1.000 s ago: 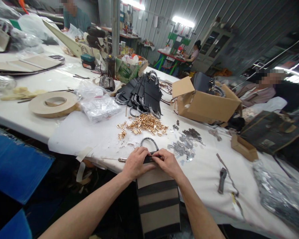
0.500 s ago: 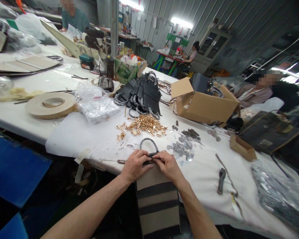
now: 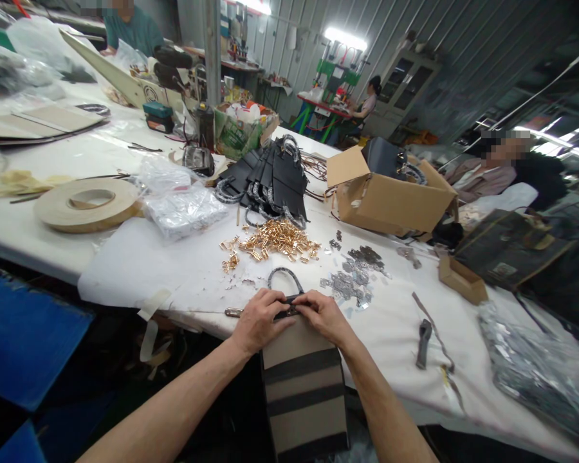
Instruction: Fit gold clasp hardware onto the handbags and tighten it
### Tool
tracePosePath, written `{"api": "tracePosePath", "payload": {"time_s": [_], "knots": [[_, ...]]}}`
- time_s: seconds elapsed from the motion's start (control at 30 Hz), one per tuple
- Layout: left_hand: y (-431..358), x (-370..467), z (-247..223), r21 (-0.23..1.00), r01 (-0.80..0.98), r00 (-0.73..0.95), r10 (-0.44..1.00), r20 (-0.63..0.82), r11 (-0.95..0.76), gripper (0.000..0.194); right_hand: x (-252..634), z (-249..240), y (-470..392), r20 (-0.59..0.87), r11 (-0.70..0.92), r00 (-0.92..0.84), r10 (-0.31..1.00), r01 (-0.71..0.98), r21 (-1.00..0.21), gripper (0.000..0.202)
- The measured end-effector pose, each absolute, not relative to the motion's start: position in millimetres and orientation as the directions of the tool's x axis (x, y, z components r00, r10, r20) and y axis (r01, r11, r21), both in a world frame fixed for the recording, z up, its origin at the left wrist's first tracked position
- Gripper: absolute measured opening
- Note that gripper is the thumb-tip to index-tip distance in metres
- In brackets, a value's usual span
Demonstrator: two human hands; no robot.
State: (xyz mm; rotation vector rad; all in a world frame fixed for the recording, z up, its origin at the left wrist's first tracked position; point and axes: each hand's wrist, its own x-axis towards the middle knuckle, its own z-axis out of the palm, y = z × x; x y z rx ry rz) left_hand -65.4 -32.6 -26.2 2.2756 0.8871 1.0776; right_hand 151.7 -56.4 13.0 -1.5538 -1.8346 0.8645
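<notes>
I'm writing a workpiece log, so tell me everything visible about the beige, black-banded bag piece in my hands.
The beige, black-banded bag piece looks flat-faced and matte, with dark bands running across it. Its black top edge carries a slim, dark looped handle with a shiny, wrapped look, arching towards the table. The left hand and right hand pinch the top edge; their fingers partly hide it. The body slopes down below the white-covered table's edge. The material itself I cannot tell.

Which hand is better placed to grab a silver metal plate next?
Probably the right hand: the silver metal plates lie just beyond it, with the left hand farther away. Both hold the black strip.
</notes>
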Motion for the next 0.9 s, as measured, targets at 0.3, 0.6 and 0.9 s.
{"api": "tracePosePath", "payload": {"time_s": [0.3, 0.6, 0.9], "knots": [[-32.8, -62.5, -21.8, 0.622, 0.371, 0.496, 0.713, 0.496, -0.69, 0.012, 141.2, 21.9, -57.0, -0.005, 0.034, -0.053, 0.999, 0.71, -0.703, 0.01], [-28.2, -61.7, -25.6, 0.629, 0.315, 0.48, 0.691, 0.54, -0.711, 0.009, 145.4, 32.8, -39.1, -0.229, -0.142, -0.041, 0.973, 0.674, -0.725, 0.014], [-26.8, -61.5, -26.0, 0.599, 0.343, 0.471, 0.684, 0.557, -0.724, 0.009, 191.9, 6.3, -51.7, 0.035, -0.071, 0.289, 0.957, 0.348, -0.935, 0.045]]}}
